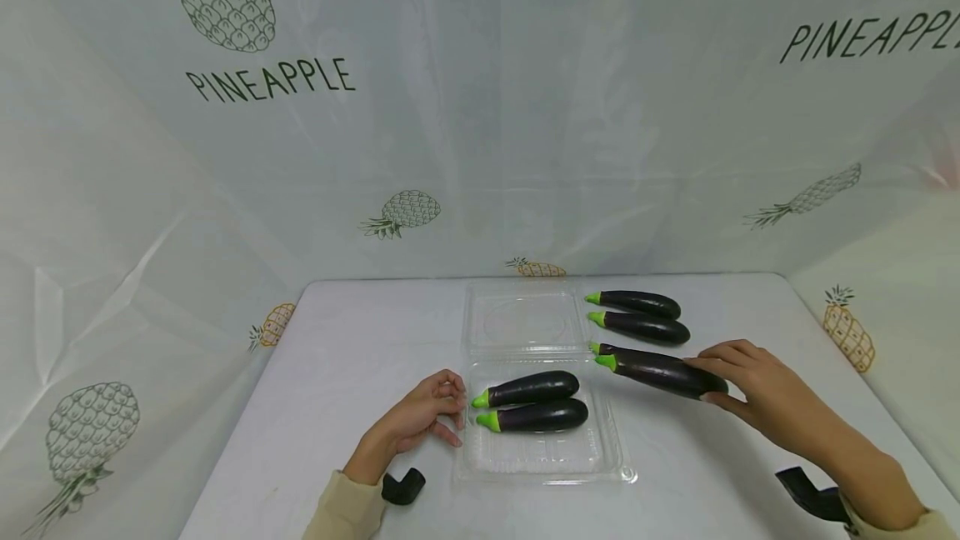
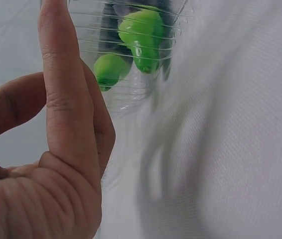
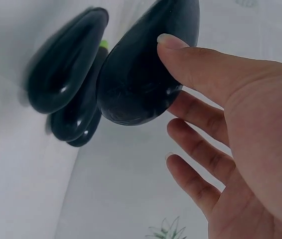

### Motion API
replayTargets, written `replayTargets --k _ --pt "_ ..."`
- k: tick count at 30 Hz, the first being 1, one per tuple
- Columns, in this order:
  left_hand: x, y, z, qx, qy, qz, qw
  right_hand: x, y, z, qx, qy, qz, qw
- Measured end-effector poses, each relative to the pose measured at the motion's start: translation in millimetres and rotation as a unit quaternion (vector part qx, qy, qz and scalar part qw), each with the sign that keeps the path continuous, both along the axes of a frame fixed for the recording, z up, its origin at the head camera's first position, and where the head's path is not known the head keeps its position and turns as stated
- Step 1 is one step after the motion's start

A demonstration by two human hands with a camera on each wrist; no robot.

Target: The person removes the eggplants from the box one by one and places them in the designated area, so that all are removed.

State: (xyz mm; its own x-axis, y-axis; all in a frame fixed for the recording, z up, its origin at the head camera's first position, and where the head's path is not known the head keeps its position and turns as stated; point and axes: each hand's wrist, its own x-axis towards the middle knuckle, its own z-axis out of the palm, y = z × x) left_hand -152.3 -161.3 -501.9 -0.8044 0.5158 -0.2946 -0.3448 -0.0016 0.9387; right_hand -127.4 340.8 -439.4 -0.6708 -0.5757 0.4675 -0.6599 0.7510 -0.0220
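My right hand (image 1: 772, 390) pinches a dark purple eggplant (image 1: 660, 372) by its thick end, thumb on one side and fingers on the other. Its green stem points left, and it appears lifted off the table in the right wrist view. Behind it lies another eggplant (image 1: 606, 348), mostly hidden. A clear plastic clamshell box (image 1: 536, 461) lies unfolded, two eggplants (image 1: 543, 416) side by side in its base, stems to the left. At the base's left edge is my left hand (image 1: 429, 408), fingers loosely bent and holding nothing; whether it touches the box I cannot tell.
Two more eggplants (image 1: 641, 327) lie at the back right, beside the box's clear lid (image 1: 525, 315). The white table (image 1: 337, 373) meets a pineapple-printed sheet (image 1: 465, 148) at the back and sides. Black wrist mounts (image 1: 403, 487) sit by both wrists.
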Motion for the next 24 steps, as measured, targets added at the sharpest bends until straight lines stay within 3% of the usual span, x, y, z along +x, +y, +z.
replayTargets --k 8,24 --pt "1.1 -0.7 2.2 0.005 0.003 -0.005 1.0000 -0.2 6 -5.3 0.016 -0.021 -0.033 0.9991" --pt "-0.1 0.1 -0.3 0.005 0.005 -0.006 1.0000 -2.7 8 -20.7 0.017 -0.062 -0.053 0.9966"
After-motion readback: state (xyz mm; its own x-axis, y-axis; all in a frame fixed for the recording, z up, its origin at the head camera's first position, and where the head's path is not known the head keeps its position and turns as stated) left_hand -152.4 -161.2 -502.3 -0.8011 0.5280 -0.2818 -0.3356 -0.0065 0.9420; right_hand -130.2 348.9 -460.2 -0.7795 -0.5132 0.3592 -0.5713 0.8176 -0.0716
